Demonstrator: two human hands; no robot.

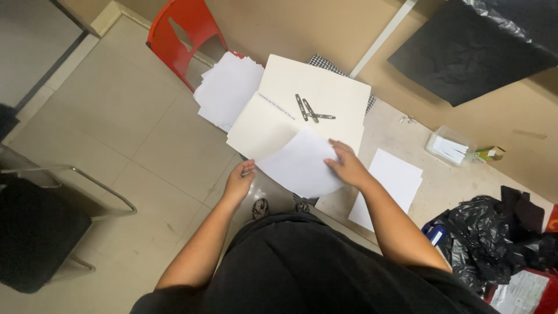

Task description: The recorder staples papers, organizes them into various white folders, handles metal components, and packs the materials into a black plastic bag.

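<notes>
My left hand (239, 181) grips the left corner of a white sheet of paper (299, 166). My right hand (347, 164) lies on the sheet's right side, fingers curled over its top edge. The sheet hangs over the near edge of an open cream file folder (302, 104), which has a metal fastener (310, 109) lying across its middle. A thick stack of white paper (228, 87) rests to the folder's left, partly under it.
More white sheets (392, 183) lie on the table (442, 183) to the right. A clear box of paper strips (450, 146), black plastic bags (494, 232) and a red chair (183, 35) stand around. A black chair (35, 232) is at the left.
</notes>
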